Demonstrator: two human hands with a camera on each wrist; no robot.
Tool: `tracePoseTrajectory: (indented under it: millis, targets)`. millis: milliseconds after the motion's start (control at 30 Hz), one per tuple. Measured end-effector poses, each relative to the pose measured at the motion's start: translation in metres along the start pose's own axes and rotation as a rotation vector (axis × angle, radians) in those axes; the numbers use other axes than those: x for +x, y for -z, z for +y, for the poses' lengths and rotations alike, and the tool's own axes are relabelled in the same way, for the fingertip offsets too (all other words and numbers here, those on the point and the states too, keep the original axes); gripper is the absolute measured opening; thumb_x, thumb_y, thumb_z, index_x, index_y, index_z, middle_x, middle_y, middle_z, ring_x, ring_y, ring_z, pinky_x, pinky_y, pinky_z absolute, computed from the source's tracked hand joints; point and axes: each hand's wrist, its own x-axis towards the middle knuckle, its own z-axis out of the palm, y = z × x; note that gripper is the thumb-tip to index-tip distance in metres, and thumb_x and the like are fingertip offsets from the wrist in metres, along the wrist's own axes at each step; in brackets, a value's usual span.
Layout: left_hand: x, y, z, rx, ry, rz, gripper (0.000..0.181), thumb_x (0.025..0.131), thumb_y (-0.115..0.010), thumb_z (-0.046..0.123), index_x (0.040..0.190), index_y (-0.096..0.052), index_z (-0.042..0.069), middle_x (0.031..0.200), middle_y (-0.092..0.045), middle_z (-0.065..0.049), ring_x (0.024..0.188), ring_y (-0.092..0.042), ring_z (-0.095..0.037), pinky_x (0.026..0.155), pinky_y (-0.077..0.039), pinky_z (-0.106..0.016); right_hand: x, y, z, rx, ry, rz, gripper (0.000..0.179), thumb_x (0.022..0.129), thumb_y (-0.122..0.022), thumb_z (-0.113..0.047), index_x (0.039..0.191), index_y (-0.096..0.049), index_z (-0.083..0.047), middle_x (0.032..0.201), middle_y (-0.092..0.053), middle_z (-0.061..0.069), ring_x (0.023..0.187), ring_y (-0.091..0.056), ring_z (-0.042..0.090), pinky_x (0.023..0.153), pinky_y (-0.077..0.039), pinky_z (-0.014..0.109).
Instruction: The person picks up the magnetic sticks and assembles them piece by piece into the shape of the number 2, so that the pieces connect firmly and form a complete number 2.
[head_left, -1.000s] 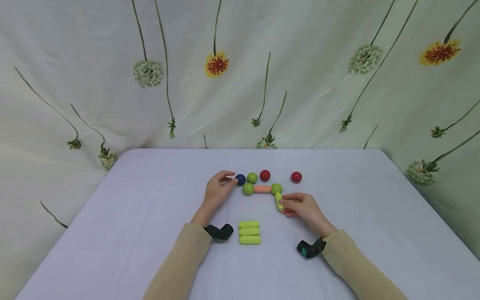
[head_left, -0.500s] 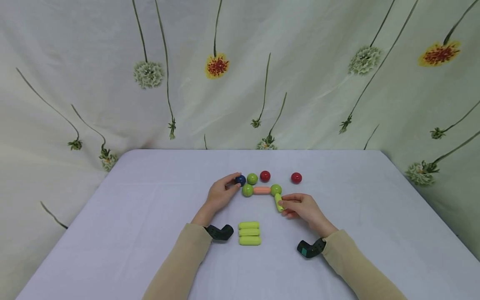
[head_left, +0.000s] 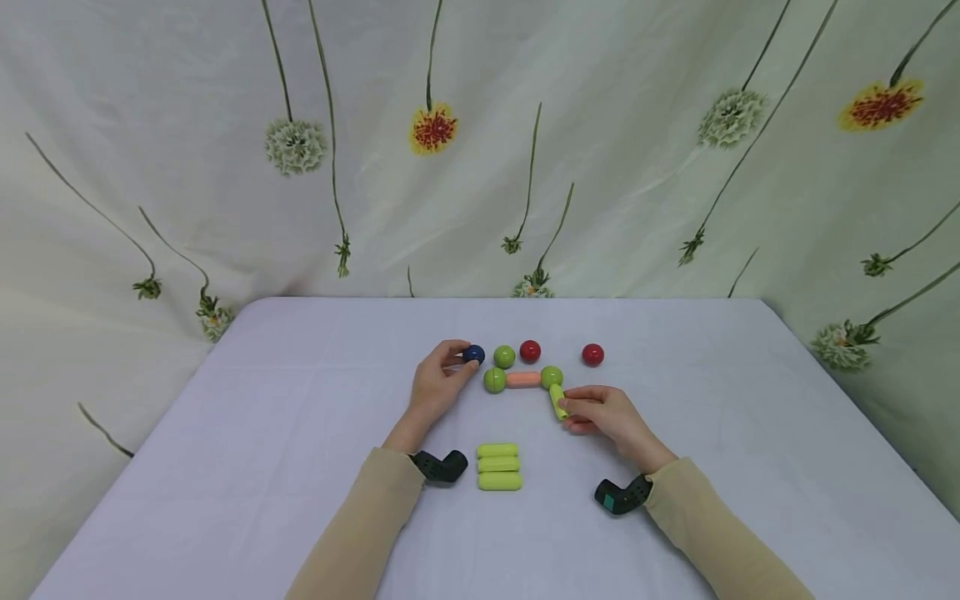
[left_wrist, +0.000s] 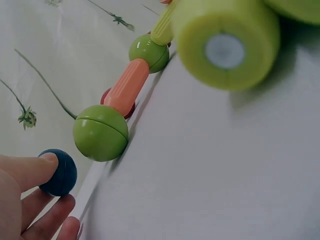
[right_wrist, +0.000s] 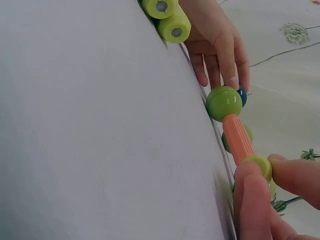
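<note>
Wrist views, closer than head's, share orange rod.

the blue ball looks like smooth plastic with a soft sheen. the green balls are glossy plastic with bright highlights, a fine seam circling the nearest. the red balls share that shiny, smooth finish. the salmon rod appears to be ridged plastic, less glossy; the held yellow-green rod is ridged too. the grouped yellow-green rods look satin, their pale grey end discs metal-like. matt, faintly creased cloth covers the table; the backdrop is softly rumpled printed cloth. the sleeves are matt fabric.
</note>
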Motion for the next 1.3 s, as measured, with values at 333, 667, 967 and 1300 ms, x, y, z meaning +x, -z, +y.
tracePoseTrajectory:
  millis: [333,667,967,1300]
  targets:
    - [-0.001,0.005,0.014,-0.127,0.052,-0.087,0.039,0.084,-0.071,0.015,0.121,-0.061,0.007,0.115,-0.061,-0.006,0.1,-0.057,-0.02,0.084,-0.049,-0.036,0.001,0.0,0.001,-0.014,0.012,-0.016,0.045,0.084,-0.071,-0.022,0.118,-0.058,0.005,0.094,-0.065,0.012,0.07,-0.064,0.015,0.068,-0.054,0.025]
    - [-0.009,0.003,0.031,-0.131,0.006,-0.263,0.036,0.079,-0.076,0.02,0.112,-0.067,0.009,0.105,-0.065,-0.004,0.088,-0.058,-0.019,0.078,-0.049,-0.032,0.001,0.001,0.001,-0.027,0.028,-0.03,0.042,0.085,-0.07,-0.02,0.117,-0.059,0.005,0.092,-0.066,0.011,0.071,-0.065,0.015,0.068,-0.054,0.025]
    - [-0.016,-0.004,0.046,-0.218,0.021,-0.55,0.036,0.079,-0.076,0.019,0.113,-0.066,0.009,0.119,-0.062,-0.003,0.09,-0.062,-0.018,0.082,-0.05,-0.031,0.001,0.001,0.001,-0.04,0.034,-0.035,0.042,0.086,-0.069,-0.021,0.118,-0.058,0.004,0.091,-0.067,0.01,0.073,-0.066,0.017,0.069,-0.054,0.025]
    - [-0.022,-0.017,0.047,-0.248,0.04,-0.73,0.032,0.078,-0.077,0.016,0.107,-0.067,0.006,0.101,-0.067,-0.002,0.089,-0.063,-0.015,0.081,-0.05,-0.028,0.002,0.003,0.002,-0.029,0.069,-0.055,0.044,0.086,-0.069,-0.021,0.119,-0.057,0.005,0.091,-0.067,0.01,0.072,-0.065,0.016,0.067,-0.054,0.025]
